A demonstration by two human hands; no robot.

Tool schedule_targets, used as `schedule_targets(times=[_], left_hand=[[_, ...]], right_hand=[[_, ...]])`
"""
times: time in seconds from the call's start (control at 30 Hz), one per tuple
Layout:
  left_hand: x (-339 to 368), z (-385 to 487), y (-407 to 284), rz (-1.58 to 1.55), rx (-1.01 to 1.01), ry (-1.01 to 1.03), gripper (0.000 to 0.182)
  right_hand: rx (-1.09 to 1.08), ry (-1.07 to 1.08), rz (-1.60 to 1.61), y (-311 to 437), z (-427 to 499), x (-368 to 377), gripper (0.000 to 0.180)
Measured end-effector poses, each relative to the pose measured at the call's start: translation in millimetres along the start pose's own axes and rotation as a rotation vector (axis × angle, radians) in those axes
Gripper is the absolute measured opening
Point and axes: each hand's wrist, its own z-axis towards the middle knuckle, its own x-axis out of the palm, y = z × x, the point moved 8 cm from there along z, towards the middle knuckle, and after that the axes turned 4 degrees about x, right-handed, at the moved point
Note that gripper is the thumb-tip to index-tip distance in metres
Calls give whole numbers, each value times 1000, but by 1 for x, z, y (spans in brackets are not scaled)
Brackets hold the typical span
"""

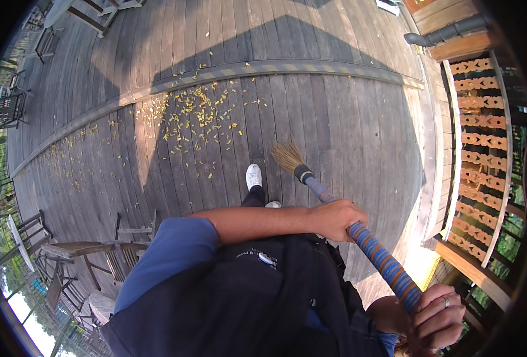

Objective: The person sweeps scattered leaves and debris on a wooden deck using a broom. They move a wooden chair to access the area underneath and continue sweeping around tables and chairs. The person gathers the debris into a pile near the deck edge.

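A long-handled stick broom [386,259] slants across the front of my body, its handle wrapped in blue and orange-brown bands. My left hand [339,218] grips the handle partway down, the forearm crossing my chest. Around the handle's upper end is my right hand [439,314], with a ring on one finger. Straw-coloured bristles [286,156] fan out at the lower end below a dark binding [303,173], close to the floorboards; whether they touch is hard to tell. Small yellow leaves [196,111] lie scattered on the wooden deck [352,120], ahead and to the left of the bristles.
A raised ledge with striped tape [290,67] crosses the deck ahead. An orange-brown carved railing [482,138] lines the right side, with a dark pipe [446,33] beyond. Wooden chairs [125,261] and tables stand at left. My white shoe [254,176] is on the boards.
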Motion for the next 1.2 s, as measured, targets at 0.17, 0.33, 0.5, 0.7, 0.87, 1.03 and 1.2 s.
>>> schedule_targets(times=[0.17, 0.33, 0.5, 0.7, 0.87, 1.03, 1.2], left_hand=[[37, -13, 64, -58, -24, 159, 14], [-37, -32, 87, 269, -152, 30, 17], [-99, -22, 40, 554, 47, -468, 23], [-88, -43, 28, 721, -282, -735, 24], [-35, -139, 104, 328, -639, -599, 24], [-18, -151, 146, 395, -617, -796, 24], [-101, -71, 104, 763, -272, -1058, 24]], right_hand=[[243, -30, -162, -77, -9, 30, 36], [132, 1, -46, -97, -29, 20, 34], [-1, -177, 82, -103, -16, -24, 43], [174, -125, 687, -168, 22, -92, 35], [655, 281, 1011, -300, 0, -6, 38], [668, 396, 676, -296, -8, 26, 49], [146, 640, 558, -198, 60, 0, 51]])
